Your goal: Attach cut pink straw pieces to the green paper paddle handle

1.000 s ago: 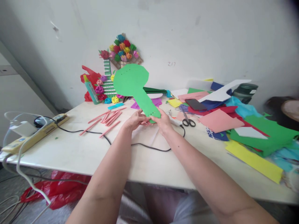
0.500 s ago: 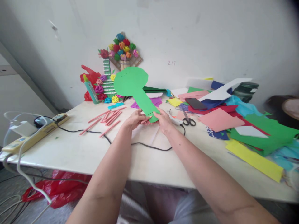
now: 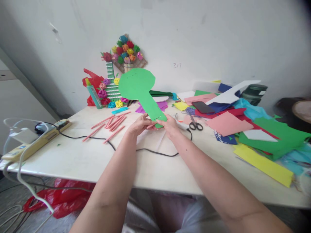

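Observation:
A green paper cutout point(image 3: 136, 84), with a broad rounded head and a straight stem, is held up over the table and leans to the left. Small dark holes or dots mark its head and the lower end of the stem. My left hand point(image 3: 143, 125) grips the stem's bottom from the left, fingers bent. From the right, my right hand point(image 3: 169, 124) pinches the same end, its thumb on the front. What lies behind the stem's lower end is hidden. Several pink paper sticks point(image 3: 116, 123) lie left of my hands, and scissors point(image 3: 195, 125) lie to the right.
On the table point(image 3: 80, 161), a black cable point(image 3: 157, 152) curves below my hands. Coloured sheets, including a pink one point(image 3: 228, 124), and a phone point(image 3: 202, 107) cover the right side. A glue bottle point(image 3: 94, 95) and paper flowers point(image 3: 126, 48) stand behind. At left sits a power strip point(image 3: 36, 142).
The green cutout tilts very slightly in my hands, its head a touch higher. Both hands keep their hold. The whole view has shifted a little.

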Available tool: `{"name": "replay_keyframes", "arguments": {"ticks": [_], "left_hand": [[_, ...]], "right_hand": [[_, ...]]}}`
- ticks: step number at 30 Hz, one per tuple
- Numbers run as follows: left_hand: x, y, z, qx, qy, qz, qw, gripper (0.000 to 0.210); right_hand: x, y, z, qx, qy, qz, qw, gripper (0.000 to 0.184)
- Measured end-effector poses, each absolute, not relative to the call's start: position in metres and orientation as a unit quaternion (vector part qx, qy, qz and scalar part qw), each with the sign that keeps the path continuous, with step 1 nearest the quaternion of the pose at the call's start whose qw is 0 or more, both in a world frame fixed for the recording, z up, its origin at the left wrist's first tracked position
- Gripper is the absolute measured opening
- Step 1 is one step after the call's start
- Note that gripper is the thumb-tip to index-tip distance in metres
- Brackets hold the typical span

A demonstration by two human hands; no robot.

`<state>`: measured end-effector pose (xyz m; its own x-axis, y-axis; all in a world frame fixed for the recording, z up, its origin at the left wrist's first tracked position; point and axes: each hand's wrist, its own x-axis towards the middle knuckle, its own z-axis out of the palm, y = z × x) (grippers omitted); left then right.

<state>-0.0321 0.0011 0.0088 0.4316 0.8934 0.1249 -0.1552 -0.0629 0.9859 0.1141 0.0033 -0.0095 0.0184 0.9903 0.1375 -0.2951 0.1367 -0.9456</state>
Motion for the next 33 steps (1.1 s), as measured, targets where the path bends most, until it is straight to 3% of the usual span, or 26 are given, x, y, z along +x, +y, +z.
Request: {"name": "replay_keyframes", "arguments": {"ticks": [18, 33], "left_hand": [[-0.036, 0.011, 0.003, 0.553, 0.317, 0.429, 0.640, 0.035], [-0.035, 0.000, 0.012, 0.596, 0.332, 0.404, 0.609, 0.050]], "right_hand": [[0.113, 0.003, -0.011, -0.390, -0.460, 0.503, 0.619, 0.036], [0.114, 0.000, -0.010, -0.404, -0.463, 0.489, 0.618, 0.036]]}}
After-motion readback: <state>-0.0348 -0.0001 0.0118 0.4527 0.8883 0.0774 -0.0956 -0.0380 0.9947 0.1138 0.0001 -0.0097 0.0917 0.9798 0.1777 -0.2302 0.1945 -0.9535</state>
